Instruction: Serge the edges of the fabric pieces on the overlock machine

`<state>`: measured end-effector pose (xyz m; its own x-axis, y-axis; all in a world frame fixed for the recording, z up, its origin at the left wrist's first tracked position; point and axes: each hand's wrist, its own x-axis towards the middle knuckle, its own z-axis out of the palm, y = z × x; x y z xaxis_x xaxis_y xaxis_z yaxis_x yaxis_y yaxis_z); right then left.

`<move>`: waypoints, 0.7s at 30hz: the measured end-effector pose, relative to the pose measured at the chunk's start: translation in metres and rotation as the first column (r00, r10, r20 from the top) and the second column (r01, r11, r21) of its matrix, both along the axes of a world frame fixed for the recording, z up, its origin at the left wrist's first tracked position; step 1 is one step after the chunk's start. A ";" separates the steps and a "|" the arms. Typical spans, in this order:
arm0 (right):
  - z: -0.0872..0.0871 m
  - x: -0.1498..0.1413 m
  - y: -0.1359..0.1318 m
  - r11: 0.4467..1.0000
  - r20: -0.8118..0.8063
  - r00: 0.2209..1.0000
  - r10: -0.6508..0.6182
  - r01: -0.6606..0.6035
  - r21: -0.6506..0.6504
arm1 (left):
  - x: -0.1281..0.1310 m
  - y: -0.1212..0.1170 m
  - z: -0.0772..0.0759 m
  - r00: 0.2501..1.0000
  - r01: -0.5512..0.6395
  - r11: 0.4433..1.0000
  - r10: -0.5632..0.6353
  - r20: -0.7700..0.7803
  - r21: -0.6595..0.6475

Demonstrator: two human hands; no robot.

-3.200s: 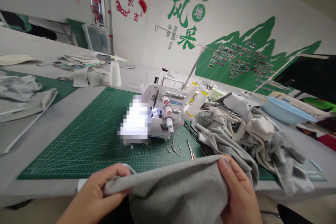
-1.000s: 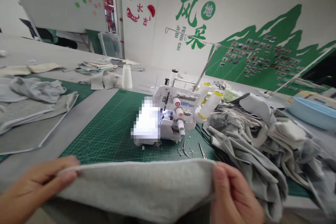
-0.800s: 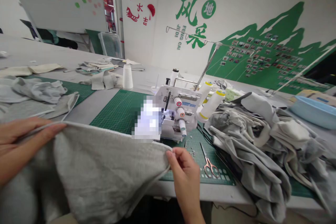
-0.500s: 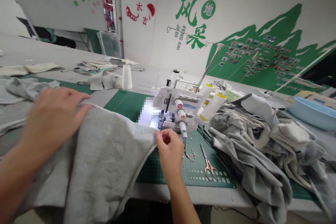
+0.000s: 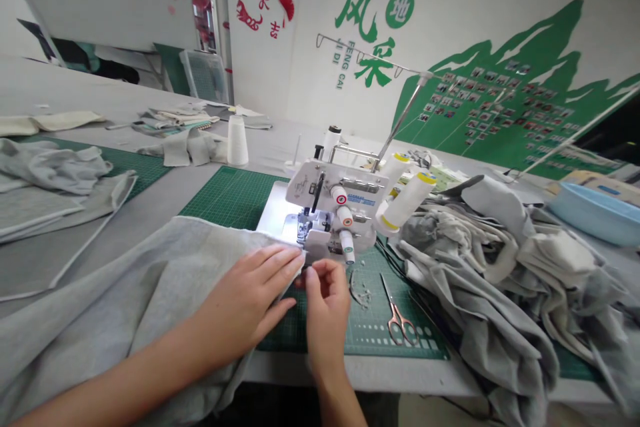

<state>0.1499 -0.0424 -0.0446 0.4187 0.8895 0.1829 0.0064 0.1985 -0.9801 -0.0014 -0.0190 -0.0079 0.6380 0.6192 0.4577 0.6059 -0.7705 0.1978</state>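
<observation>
A large piece of light grey fabric [image 5: 150,280] spreads over the table's left front, its far edge running up to the lit needle area of a white overlock sewing machine [image 5: 320,207]. My left hand [image 5: 260,287] lies on this fabric near its right corner, fingers stretched out together and pointing at the machine. Just right of it, below the machine's front, my right hand [image 5: 327,297] is closed in a pinch at the fabric's corner. The right fingertips partly hide what they grip. Scissors [image 5: 397,317] with copper-coloured handles lie on the green cutting mat [image 5: 365,337] beyond my right hand.
Thread cones [image 5: 407,203] stand behind the machine, and another white cone [image 5: 237,140] stands left of it. A heap of grey cloth [image 5: 480,280] fills the right side, near a blue basin [image 5: 600,213]. More grey pieces [image 5: 55,173] lie at left. Scraps lie near the scissors.
My left hand has let go of the raised fabric edge at left and moved right, onto the cloth beside my right hand. The fabric's left part has dropped flatter. My right hand stays near the corner.
</observation>
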 end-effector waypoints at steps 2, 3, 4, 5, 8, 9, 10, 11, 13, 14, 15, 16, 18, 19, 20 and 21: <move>-0.010 -0.010 -0.015 1.000 0.104 0.994 -0.022 0.024 -0.015 | -0.001 0.000 0.005 1.000 0.002 1.000 -0.002 -0.007 -0.030; -0.015 -0.016 -0.021 0.999 0.140 0.990 0.015 -0.011 -0.034 | 0.000 -0.001 0.007 1.000 0.004 0.999 -0.004 -0.011 -0.042; -0.019 -0.022 -0.025 0.997 0.163 0.985 0.058 -0.050 -0.050 | 0.001 -0.002 0.008 1.000 0.000 0.999 -0.001 -0.012 -0.046; -0.022 -0.027 -0.027 0.995 0.193 0.978 0.085 -0.074 -0.064 | 0.003 -0.003 0.009 1.000 -0.010 0.999 0.009 -0.011 -0.043; -0.025 -0.037 -0.025 0.995 0.288 0.953 0.089 -0.076 -0.057 | 0.009 -0.007 0.009 0.997 -0.072 0.997 0.071 -0.011 -0.007; -0.024 -0.039 -0.024 0.996 0.287 0.954 0.085 -0.073 -0.054 | 0.011 -0.009 0.009 0.996 -0.088 0.996 0.088 -0.017 0.007; -0.024 -0.040 -0.024 0.996 0.257 0.963 0.084 -0.072 -0.058 | 0.012 -0.010 0.009 0.995 -0.100 0.995 0.101 -0.026 0.016; -0.024 -0.040 -0.024 0.995 0.203 0.975 0.087 -0.074 -0.069 | 0.013 -0.010 0.009 0.993 -0.110 0.994 0.111 -0.038 0.019; -0.026 -0.039 -0.027 0.992 0.077 0.993 0.084 -0.077 -0.098 | 0.014 -0.010 0.010 0.991 -0.122 0.992 0.122 -0.054 0.020; -0.027 -0.039 -0.030 0.991 0.024 0.996 0.082 -0.079 -0.106 | 0.014 -0.010 0.010 0.990 -0.125 0.992 0.126 -0.058 0.019; -0.029 -0.038 -0.032 0.990 -0.020 0.996 0.086 -0.088 -0.111 | 0.014 -0.009 0.011 0.990 -0.128 0.992 0.129 -0.058 0.016; -0.031 -0.038 -0.033 0.988 -0.056 0.993 0.099 -0.105 -0.111 | 0.015 -0.009 0.011 0.990 -0.132 0.991 0.132 -0.054 0.015; -0.034 -0.038 -0.035 0.983 -0.117 0.984 0.136 -0.148 -0.105 | 0.017 -0.008 0.011 0.989 -0.139 0.990 0.139 -0.039 0.018; -0.034 -0.038 -0.034 0.981 -0.146 0.978 0.151 -0.166 -0.097 | 0.018 -0.008 0.010 0.989 -0.147 0.989 0.147 -0.034 0.019; -0.033 -0.038 -0.033 0.980 -0.171 0.972 0.161 -0.179 -0.092 | 0.020 -0.008 0.009 0.987 -0.155 0.988 0.155 -0.030 0.022; -0.031 -0.039 -0.032 0.979 -0.190 0.968 0.166 -0.185 -0.086 | 0.021 -0.007 0.009 0.986 -0.163 0.986 0.163 -0.028 0.027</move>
